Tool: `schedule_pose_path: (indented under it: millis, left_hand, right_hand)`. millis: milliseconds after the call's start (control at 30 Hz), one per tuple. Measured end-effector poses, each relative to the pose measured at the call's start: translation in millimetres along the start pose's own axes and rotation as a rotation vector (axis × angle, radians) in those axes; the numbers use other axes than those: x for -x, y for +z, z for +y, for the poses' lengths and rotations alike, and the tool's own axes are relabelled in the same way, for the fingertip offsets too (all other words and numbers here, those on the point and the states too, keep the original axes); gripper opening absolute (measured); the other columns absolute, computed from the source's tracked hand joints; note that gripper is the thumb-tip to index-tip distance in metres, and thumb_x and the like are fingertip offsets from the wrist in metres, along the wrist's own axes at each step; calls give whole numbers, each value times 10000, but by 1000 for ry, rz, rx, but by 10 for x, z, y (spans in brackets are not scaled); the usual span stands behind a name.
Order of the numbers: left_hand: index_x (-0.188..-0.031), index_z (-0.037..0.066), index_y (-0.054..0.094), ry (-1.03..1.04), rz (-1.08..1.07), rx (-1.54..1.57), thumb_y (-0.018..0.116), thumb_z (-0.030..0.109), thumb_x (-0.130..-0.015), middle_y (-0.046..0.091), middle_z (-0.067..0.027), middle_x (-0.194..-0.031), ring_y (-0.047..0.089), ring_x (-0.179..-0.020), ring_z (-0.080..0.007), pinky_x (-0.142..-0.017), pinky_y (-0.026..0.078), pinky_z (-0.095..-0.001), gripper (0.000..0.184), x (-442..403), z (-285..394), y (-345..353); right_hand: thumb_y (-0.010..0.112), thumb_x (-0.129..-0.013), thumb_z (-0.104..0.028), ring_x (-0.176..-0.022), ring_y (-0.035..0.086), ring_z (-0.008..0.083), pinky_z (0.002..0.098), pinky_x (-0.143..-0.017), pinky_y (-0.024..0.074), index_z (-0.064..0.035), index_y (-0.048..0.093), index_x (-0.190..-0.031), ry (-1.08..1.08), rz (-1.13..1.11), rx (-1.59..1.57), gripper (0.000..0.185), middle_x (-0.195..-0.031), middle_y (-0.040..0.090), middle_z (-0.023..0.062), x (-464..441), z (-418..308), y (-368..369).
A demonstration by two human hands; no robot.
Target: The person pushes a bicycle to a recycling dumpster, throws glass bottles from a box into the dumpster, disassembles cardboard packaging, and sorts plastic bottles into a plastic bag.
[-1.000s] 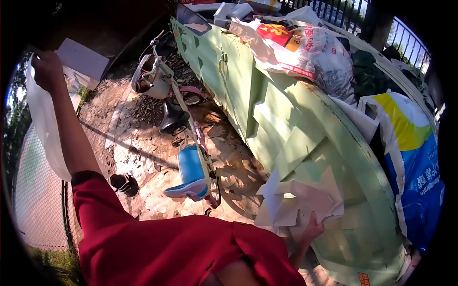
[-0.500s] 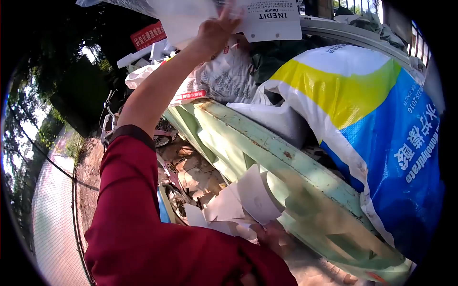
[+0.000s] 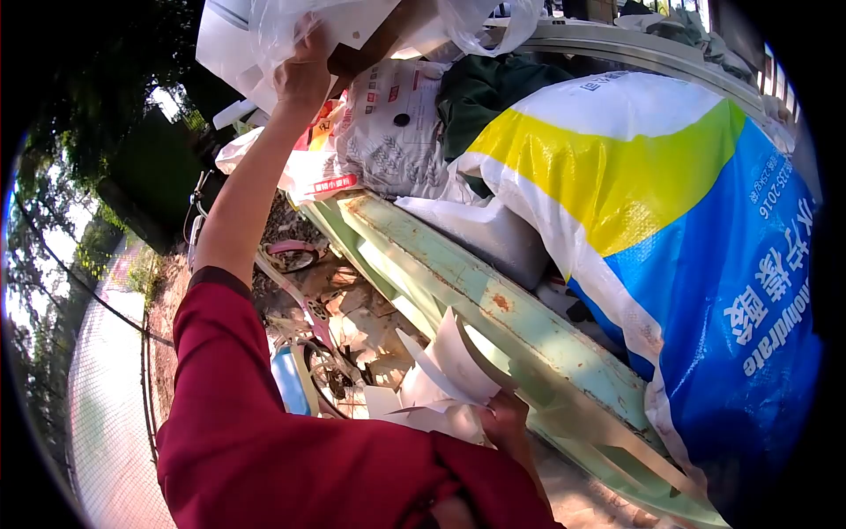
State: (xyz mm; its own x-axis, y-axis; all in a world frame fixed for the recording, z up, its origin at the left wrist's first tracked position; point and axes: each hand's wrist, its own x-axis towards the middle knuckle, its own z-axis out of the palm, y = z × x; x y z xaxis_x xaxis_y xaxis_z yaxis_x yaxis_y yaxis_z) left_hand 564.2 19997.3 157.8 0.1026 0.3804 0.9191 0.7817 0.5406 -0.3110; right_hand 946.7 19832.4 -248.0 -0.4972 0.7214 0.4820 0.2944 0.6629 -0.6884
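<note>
My left hand (image 3: 302, 78) reaches up to the top of the view, its fingers closed at a piece of white cardboard (image 3: 363, 19). Thin clear plastic film (image 3: 280, 31) lies over and around those fingers, so their exact grip is partly hidden. Beneath the cardboard lies a printed white flour sack (image 3: 392, 145). Low in the view, my right hand (image 3: 505, 419) is closed around several bent white cardboard sheets (image 3: 449, 370), held beside the pale green metal container (image 3: 493, 304).
A big blue, yellow and white woven sack (image 3: 670, 220) bulges over the container's right side. Behind it sits dark green cloth (image 3: 480, 97). Below on the left are a pink bicycle (image 3: 313, 317) and dry leaves. A wire fence (image 3: 106, 388) runs along the far left.
My left hand has moved left and slightly down, and the printed white card has swung out of sight. Brown cardboard now shows there. My right hand is clearer, still with the white sheets.
</note>
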Motion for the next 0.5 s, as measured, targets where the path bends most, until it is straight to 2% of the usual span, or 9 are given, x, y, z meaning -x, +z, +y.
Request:
schedule_pose_path:
  millis: [67,167,200,233,300,333,500]
  left_hand:
    - [-1236,115,271,9,161,-8,485,80,-723,368,-199,-1238,589,-765,-410,-609,484,-470,557,146,-139,79]
    - [-1247,88,236,-262,-45,41,477,63,-714,407,-200,-1194,600,-759,-380,-610,491,-441,585,243,-415,35]
    - [-1241,66,234,-282,-8,57,478,56,-708,417,-202,-1175,604,-736,-366,-601,491,-436,587,299,-573,86]
    - [-1251,60,216,-294,36,100,478,68,-707,405,-221,-1184,591,-745,-389,-610,482,-448,604,361,-687,59]
    - [-1264,43,204,-437,-38,123,477,70,-701,379,-230,-1212,569,-800,-410,-650,472,-454,626,481,-871,11]
    - [-1278,31,191,-458,7,188,467,79,-702,385,-243,-1219,537,-868,-430,-721,453,-452,641,549,-998,35]
    - [-1279,7,173,-637,124,240,429,135,-732,464,-311,-1104,505,-909,-458,-796,416,-452,617,949,-1695,180]
  right_hand:
    - [667,-640,-152,-713,603,255,328,-626,482,-66,652,-797,0,-14,-8,180,-785,631,89,-30,-27,8]
    - [664,-630,-185,-629,573,281,355,-544,460,-78,598,-664,-36,57,-51,131,-697,592,91,-145,-148,-2]
    - [671,-628,-181,-625,572,278,351,-541,460,-79,600,-664,-29,57,-38,129,-693,592,89,-145,-136,7]
    - [677,-627,-176,-621,571,275,347,-538,460,-80,602,-664,-25,58,-29,127,-688,592,87,-130,-119,31]
    - [691,-620,-170,-613,570,270,343,-534,460,-83,610,-670,-16,66,-16,129,-679,592,84,-174,-123,71]
    - [698,-615,-168,-610,571,267,341,-533,460,-84,616,-676,-9,71,-12,132,-673,592,83,-196,-158,74]
    - [718,-615,-151,-689,611,243,311,-586,485,-91,660,-780,-21,88,-73,185,-757,634,73,-287,-257,157]
